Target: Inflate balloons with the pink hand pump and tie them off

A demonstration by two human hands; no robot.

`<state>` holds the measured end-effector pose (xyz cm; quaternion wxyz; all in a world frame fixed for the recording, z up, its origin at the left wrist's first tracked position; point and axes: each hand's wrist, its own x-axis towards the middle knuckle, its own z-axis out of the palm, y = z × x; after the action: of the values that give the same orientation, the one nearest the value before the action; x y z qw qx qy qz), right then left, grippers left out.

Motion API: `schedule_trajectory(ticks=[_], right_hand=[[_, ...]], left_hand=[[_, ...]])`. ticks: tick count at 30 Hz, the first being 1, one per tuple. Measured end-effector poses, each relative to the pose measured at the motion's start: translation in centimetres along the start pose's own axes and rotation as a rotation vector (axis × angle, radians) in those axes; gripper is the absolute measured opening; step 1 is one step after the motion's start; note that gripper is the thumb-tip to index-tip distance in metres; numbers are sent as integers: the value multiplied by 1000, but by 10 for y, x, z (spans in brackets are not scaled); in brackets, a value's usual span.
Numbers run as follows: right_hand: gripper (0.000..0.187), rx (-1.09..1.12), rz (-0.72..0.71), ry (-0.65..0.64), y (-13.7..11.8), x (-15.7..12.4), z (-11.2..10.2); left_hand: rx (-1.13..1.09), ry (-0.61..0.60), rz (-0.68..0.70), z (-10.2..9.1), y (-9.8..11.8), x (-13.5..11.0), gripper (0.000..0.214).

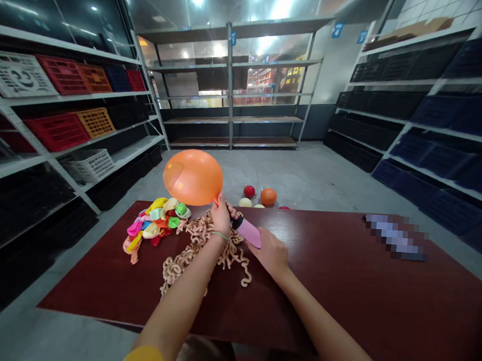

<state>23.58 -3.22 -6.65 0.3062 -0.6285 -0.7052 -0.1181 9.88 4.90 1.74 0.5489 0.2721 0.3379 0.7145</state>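
An inflated orange balloon point(194, 176) stands out to the left over the table's far edge. Its neck is pinched in my left hand point(220, 218), next to the black end of a pink balloon pump point(250, 233). My right hand point(272, 255) is wrapped round the pump's pink body. Beneath my left hand and forearm lies a heap of curly beige cords point(196, 235); what they are made of I cannot tell. Left of it sits a pile of limp balloons point(155, 224) in several colours. The join between neck and nozzle is hidden by my fingers.
A dark red table point(332, 297) spans the front, with a blurred-out flat object point(394, 238) at its right. On the floor beyond lie a red balloon point(249, 191), another orange balloon point(268, 197) and pale ones. Shelves with crates point(58, 130) line both sides; a metal rack point(233, 92) stands behind.
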Motion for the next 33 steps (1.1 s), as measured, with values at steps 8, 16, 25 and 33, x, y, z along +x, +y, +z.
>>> schedule_trajectory(ticks=[8, 16, 25, 33], right_hand=[[37, 45, -38, -56, -4, -1, 4], [36, -38, -2, -35, -1, 2, 1], [38, 22, -44, -61, -4, 1, 0], [38, 17, 42, -16, -1, 4, 0]], left_hand=[[-3, 121, 39, -37, 63, 58, 36], [-41, 80, 38, -15, 0, 9, 43], [0, 68, 13, -35, 54, 51, 38], [-37, 119, 71, -8, 26, 30, 40]])
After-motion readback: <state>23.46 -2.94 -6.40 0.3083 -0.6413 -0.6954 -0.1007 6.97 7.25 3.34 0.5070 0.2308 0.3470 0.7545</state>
